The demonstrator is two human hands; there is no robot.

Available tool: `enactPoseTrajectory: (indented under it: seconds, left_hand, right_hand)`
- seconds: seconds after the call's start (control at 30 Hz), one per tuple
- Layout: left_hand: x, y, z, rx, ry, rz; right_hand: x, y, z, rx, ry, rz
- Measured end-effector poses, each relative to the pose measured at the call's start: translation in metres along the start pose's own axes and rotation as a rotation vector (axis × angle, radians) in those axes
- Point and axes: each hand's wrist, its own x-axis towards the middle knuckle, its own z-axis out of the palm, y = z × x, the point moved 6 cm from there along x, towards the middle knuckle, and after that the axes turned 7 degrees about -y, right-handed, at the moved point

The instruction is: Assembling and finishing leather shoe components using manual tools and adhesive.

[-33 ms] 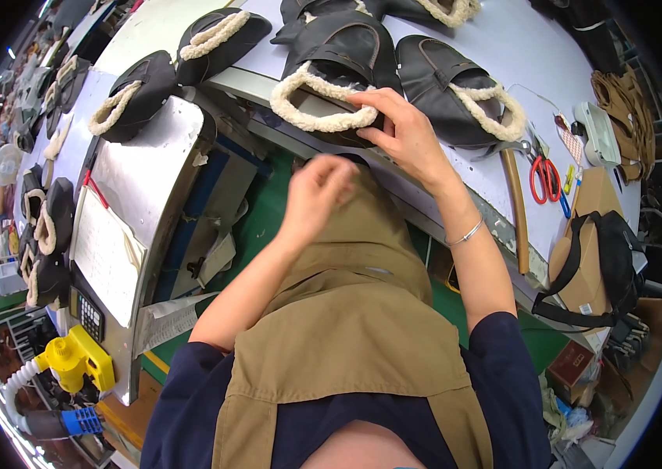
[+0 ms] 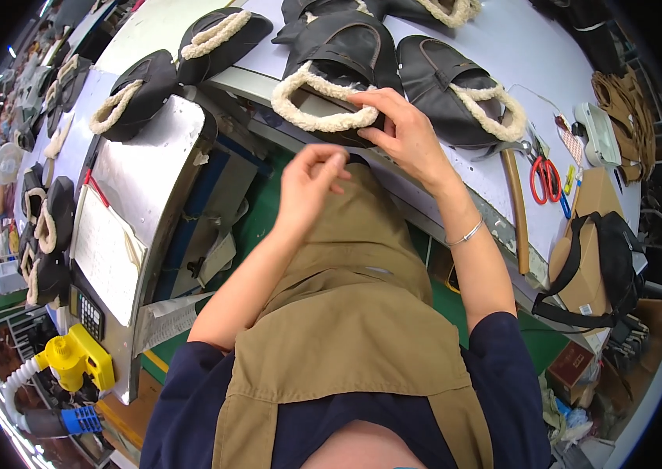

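Note:
A black leather shoe (image 2: 339,47) with a cream fleece-trimmed opening lies at the table's near edge, its opening toward me. My right hand (image 2: 405,129) pinches the right side of that opening, fingers on the fleece and thumb at the heel edge. My left hand (image 2: 311,184) hovers below and to the left of the shoe, apart from it, over my brown apron (image 2: 347,336). Its fingers are curled in toward the thumb; whether something small sits between them I cannot make out. Another black fleece-lined shoe (image 2: 444,86) rests just right of the held one.
Red-handled scissors (image 2: 543,180) and a wooden-handled hammer (image 2: 515,211) lie on the right. At the left metal table are a notebook (image 2: 108,250), a calculator (image 2: 87,314) and a yellow air pump (image 2: 77,359). More black shoes (image 2: 139,90) stand at the far left.
My left hand has moved slightly up and shows more sharply, its fingers curled. My right hand stays on the shoe, which has barely shifted.

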Motion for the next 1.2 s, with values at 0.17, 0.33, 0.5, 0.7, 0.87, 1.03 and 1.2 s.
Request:
enactPoseTrajectory:
  seconds: [0.17,0.33,0.5,0.7,0.87,1.03,1.2]
  left_hand:
    - [0.008,0.007,0.011,-0.465,0.004,-0.205]
    - [0.016,-0.001,0.028,-0.514,0.015,-0.251]
    - [0.021,-0.013,0.015,-0.525,0.010,-0.230]
    - [0.021,-0.012,0.017,-0.519,-0.088,-0.213]
    - [0.021,-0.011,0.017,-0.521,-0.095,-0.213]
    - [0.022,-0.013,0.015,-0.530,-0.096,-0.226]
    - [0.023,-0.012,0.014,-0.514,-0.114,-0.206]
  right_hand:
    - [-0.009,-0.002,-0.005,0.096,-0.020,0.050]
    - [-0.043,-0.014,-0.048,0.087,0.237,0.000]
    - [-0.125,0.042,-0.165,-0.069,0.782,0.274]
    - [-0.193,0.114,-0.232,-0.533,0.579,0.650]
    - [-0.189,0.123,-0.235,-0.638,0.494,0.769]
    - [-0.226,0.127,-0.252,-0.897,0.533,0.857]
    - [-0.250,0.129,-0.252,-0.999,0.486,0.848]
